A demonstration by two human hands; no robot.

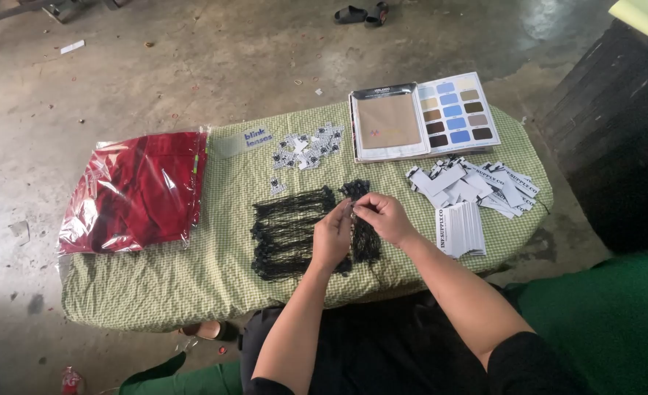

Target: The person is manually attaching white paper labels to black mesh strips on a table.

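Separating one black cord from its bundle, seen from the head camera: the left hand (331, 235) and the right hand (384, 216) meet above the middle of a low table covered in green checked cloth (192, 274), fingertips pinched together on a thin black strand that is too fine to make out in detail. Both hands are closed in a pinch, thumb against forefinger, the remaining fingers curled loosely. The step appears to call for a light, fingertip-only grip; pulling a single strand straight up and away from its neighbours, rather than sideways, would likely keep the rest from tangling or dragging off the cloth. The black cords (289, 230) lie directly beneath and just left of the hands as a flat, roughly parallel layer with small knots or toggles at the ends, and a denser, darker clump (364, 238) sits partly under the right hand. They look thin, limp and easily snagged. Further back lie a scatter of small black-and-white tags (307, 149) and an open colour swatch book (422, 117); to the right, a heap of white paper labels (474, 186) with a neat stack below it; at the left end, a clear bag of red fabric (137, 192) overhanging the table's edge.
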